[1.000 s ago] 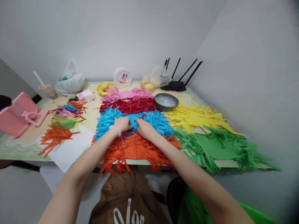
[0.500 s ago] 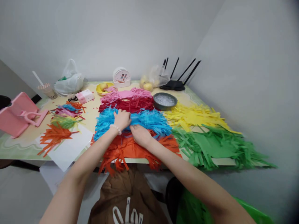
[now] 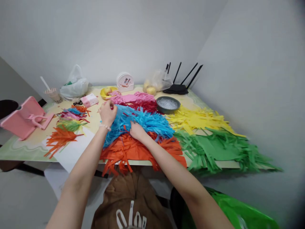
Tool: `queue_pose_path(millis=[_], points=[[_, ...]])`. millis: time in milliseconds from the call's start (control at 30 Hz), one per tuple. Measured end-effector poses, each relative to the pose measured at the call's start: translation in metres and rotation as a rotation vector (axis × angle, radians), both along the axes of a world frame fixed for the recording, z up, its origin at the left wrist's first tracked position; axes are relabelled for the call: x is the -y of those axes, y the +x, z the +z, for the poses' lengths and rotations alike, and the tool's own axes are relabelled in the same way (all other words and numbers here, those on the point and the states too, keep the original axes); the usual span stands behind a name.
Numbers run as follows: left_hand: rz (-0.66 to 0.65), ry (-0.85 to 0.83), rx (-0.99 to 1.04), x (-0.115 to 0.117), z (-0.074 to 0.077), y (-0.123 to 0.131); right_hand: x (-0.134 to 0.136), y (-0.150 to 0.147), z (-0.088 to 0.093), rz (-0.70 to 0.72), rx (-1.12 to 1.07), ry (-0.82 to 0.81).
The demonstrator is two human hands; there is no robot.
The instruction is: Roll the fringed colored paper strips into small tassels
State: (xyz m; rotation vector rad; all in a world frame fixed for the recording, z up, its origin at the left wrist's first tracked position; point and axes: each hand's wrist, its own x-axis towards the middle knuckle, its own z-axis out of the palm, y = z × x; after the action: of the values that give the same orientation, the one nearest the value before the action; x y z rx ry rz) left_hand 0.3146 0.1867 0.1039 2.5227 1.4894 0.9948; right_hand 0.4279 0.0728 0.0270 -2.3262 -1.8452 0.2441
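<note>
A sheet of blue fringed tissue paper (image 3: 150, 122) lies across the middle of several coloured fringed sheets. My left hand (image 3: 108, 112) is closed on its left end and holds that end raised, pulled up and leftward. On the middle of the blue sheet, near its front edge, rests my right hand (image 3: 137, 131), its fingers bent and pressed together on the paper. Orange fringed paper (image 3: 135, 151) is just in front of it, hanging partly over the table edge. Dark red fringed paper (image 3: 145, 105) and pink fringed paper (image 3: 133, 97) lie behind.
Yellow (image 3: 200, 120) and green fringed paper (image 3: 224, 148) spread at right. A grey bowl (image 3: 168, 110) holds clear, shiny bits. Behind are a black router (image 3: 176, 89) and a yellow dish (image 3: 105, 96). Small coloured strips (image 3: 62, 136) and a pink stand (image 3: 26, 117) are at left.
My left hand has moved left and up, lifting the blue sheet's left end. My right hand has shifted slightly left and stays on the blue paper. The view has moved slightly.
</note>
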Motion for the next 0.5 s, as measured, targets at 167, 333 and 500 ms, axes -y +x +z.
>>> queue_pose_path(millis=[167, 333, 500], points=[[-0.062, -0.101, -0.008, 0.015, -0.019, -0.009, 0.005, -0.016, -0.007, 0.068, -0.068, 0.001], [-0.101, -0.170, -0.008, 0.024, -0.029, 0.012, 0.003, -0.021, -0.011, 0.072, -0.107, -0.012], [-0.006, -0.188, 0.197, 0.007, -0.022, 0.021, -0.008, -0.004, -0.010, -0.056, -0.135, -0.005]])
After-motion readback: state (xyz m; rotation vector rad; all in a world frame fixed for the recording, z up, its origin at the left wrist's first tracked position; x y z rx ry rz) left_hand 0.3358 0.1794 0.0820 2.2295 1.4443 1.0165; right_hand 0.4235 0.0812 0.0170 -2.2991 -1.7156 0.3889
